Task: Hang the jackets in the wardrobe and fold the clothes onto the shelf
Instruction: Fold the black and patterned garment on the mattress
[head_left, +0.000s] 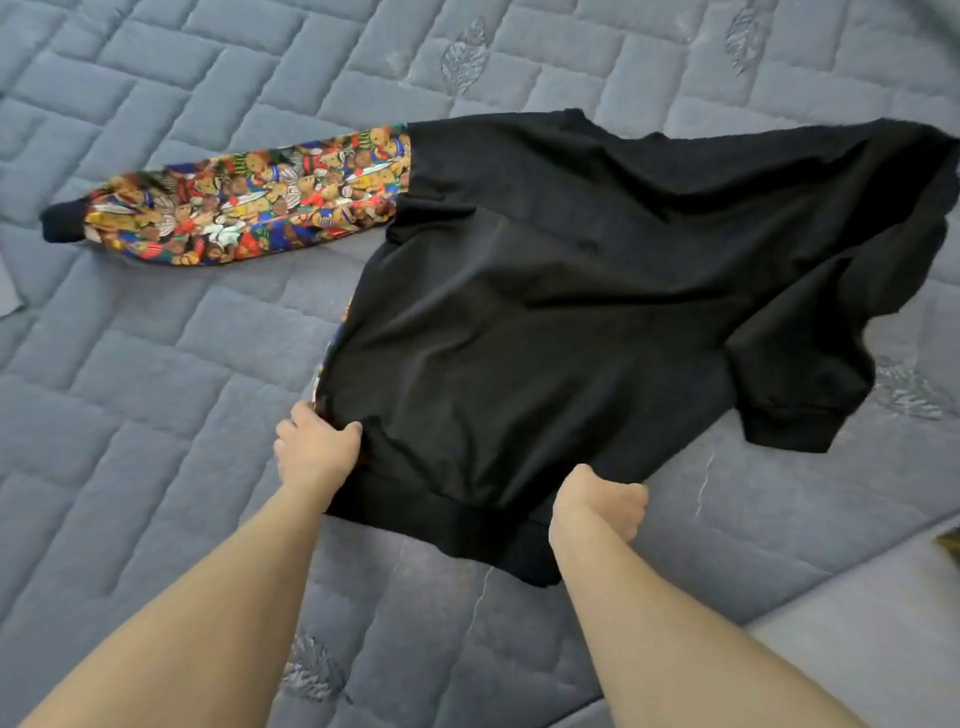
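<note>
Black sweatshirt with one teddy-bear-print sleeve (545, 291) lies flat on grey quilted bedcover (156, 389), print sleeve far left. My left hand (316, 451) and right hand (597, 501) clamp the near hem. I'd expect uneven pulling to bunch the right side.

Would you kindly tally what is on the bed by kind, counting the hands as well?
Sweatshirt, black with one patterned sleeve: 1
Hands, left hand and right hand, both gripping its hem: 2
Quilted bed cover: 1
Total: 4
</note>
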